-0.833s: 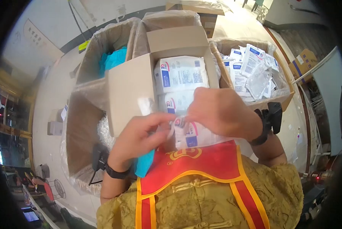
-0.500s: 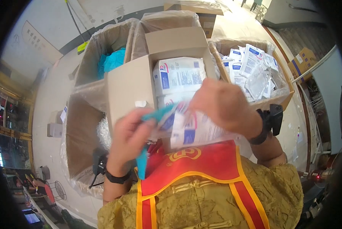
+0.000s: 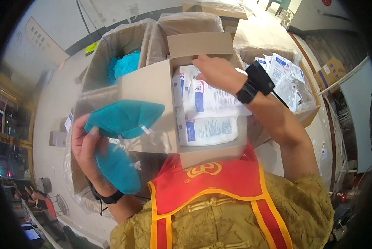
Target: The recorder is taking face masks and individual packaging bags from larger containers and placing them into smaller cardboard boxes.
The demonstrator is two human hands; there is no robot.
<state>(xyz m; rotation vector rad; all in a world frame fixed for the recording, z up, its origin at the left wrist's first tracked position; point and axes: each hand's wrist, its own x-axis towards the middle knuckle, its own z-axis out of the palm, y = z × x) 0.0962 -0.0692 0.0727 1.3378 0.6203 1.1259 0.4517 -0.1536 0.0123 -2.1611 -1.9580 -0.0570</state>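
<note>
My left hand [image 3: 86, 145] is raised left of the open carton and pinches two teal face masks. The upper mask [image 3: 127, 118] is folded flat, its white strap ends showing; the lower mask [image 3: 117, 168] hangs beneath it beside my wrist. Over the carton's far part, my right hand [image 3: 219, 72] has its fingers curled at the top edge of a white printed packet [image 3: 215, 99]. That packet lies tilted over other white packets [image 3: 211, 132]. The fingertips partly hide its upper edge.
The brown carton [image 3: 146, 85] has its flaps spread. Behind it on the left, a plastic-lined box [image 3: 125, 45] holds teal masks [image 3: 125, 66]. On the right, another lined box [image 3: 308, 108] holds several white packets [image 3: 281, 70]. A further lined box [image 3: 76, 166] stands near my left arm.
My left hand has moved left with the teal masks, away from the white packet. My right hand has gone forward and up over the carton, and a packet now lies under it there.
</note>
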